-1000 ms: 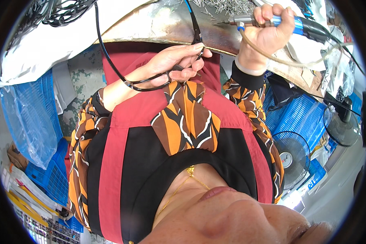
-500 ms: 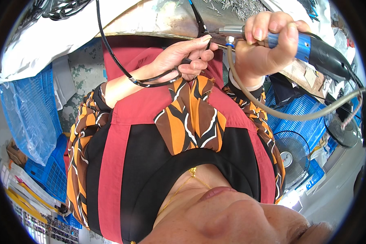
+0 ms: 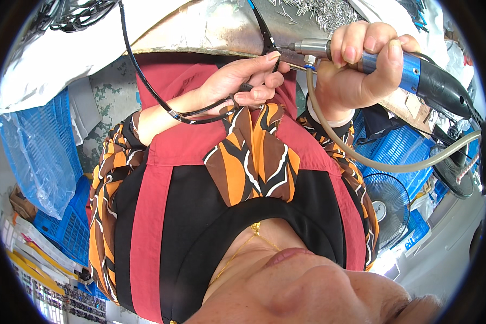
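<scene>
My left hand point(image 3: 248, 78) pinches a black eyeglass frame point(image 3: 170, 112) between thumb and fingers; part of it is hidden behind them. One long thin arm of the frame curves up past my left wrist, and a temple point(image 3: 265, 33) with a blue end rises above my fingertips. My right hand point(image 3: 362, 67) is wrapped around a power screwdriver point(image 3: 395, 70) with a metal nose, blue barrel and black rear. The nose points left, its tip close to the frame joint beside my left thumb. Whether the tip touches is too small to tell.
Many small metal pins or screws point(image 3: 329, 13) lie on the metal worktop point(image 3: 210, 32). A beige hose point(image 3: 383, 166) loops below the screwdriver. White cloth and black frames point(image 3: 83, 16) are at the far left. Blue crates point(image 3: 40, 146) and a fan point(image 3: 383, 210) stand at the sides.
My right hand and the screwdriver have shifted slightly right and down. My left hand has lowered a little with the eyeglass frame, and the hose has swung down.
</scene>
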Motion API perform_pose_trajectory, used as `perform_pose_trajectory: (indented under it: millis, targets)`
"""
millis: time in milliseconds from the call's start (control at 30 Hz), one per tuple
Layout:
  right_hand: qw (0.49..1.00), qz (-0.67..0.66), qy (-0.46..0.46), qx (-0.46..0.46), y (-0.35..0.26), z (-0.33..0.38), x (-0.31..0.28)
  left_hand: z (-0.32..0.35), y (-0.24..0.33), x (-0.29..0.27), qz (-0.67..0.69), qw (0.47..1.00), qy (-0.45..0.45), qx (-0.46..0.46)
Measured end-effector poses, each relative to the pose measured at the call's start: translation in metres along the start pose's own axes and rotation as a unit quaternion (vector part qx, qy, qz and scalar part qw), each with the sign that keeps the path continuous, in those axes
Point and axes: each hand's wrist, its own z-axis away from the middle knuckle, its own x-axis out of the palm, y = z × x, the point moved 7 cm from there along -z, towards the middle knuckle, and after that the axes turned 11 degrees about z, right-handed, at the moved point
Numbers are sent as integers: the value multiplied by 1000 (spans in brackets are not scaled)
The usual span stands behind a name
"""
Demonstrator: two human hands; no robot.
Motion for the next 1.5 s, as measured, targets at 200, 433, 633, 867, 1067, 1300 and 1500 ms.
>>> perform_pose_trajectory:
  millis: [200, 433, 633, 867, 1067, 1300, 1500]
  targets:
    - [1000, 4, -6, -8, -4, -2, 3, 0, -3, 3, 4, 1000, 1, -20]
    - [999, -18, -34, 12, 5, 4, -4, 2, -4, 1, -41, 998, 42, -16]
    - [989, -67, -128, -11, 23, -4, 32, -3, 3, 6, 39, 997, -56, -42]
    - [997, -70, -11, 42, 47, -32, 18, 6, 11, -1, -51, 994, 92, -22]
    - [913, -283, 221, 192, 64, -58, -25, 25, 77, 39, -200, 892, 31, 404]
    - [983, 14, 179, 27, 60, -68, -30, 53, 70, 90, -674, 373, -117, 627]
    - [988, -27, 148, 42, 48, -68, -22, 54, 52, 81, -659, 383, -233, 603]
